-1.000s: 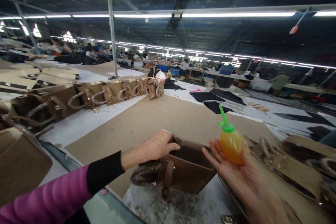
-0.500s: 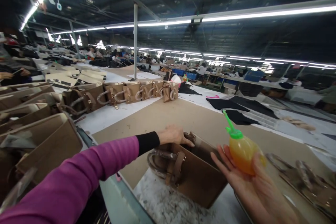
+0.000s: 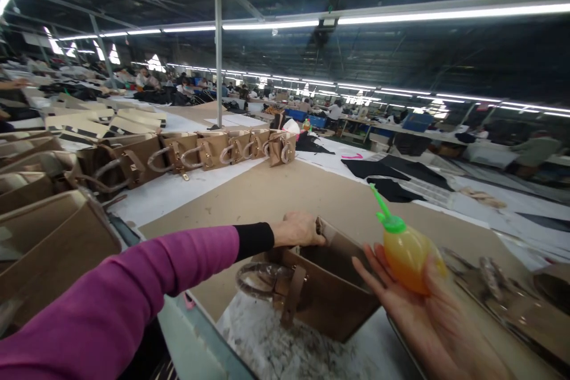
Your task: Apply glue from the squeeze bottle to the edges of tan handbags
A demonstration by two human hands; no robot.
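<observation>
A brown handbag (image 3: 333, 303) stands tilted in front of me, its top open and its plastic-wrapped handle (image 3: 260, 279) hanging toward me. My left hand (image 3: 300, 229) reaches across it and grips the far edge near the left end, fingers curled. Resting in my right hand (image 3: 427, 314) is a squeeze bottle (image 3: 409, 255) of orange-yellow liquid with a green nozzle pointing up and left. The thumb holds the bottle against the palm, while the other fingers stretch toward the bag's right end.
A row of similar brown bags (image 3: 214, 148) lines the table's left and far side. More bag pieces (image 3: 512, 303) lie at the right. Brown board (image 3: 267, 196) covers the tabletop, with black cut pieces (image 3: 396, 190) beyond. Several people work in the background.
The view has shifted slightly to the right. My left hand still grips the bag's far edge, and the bottle stays in my right hand. The bag looks slightly turned.
</observation>
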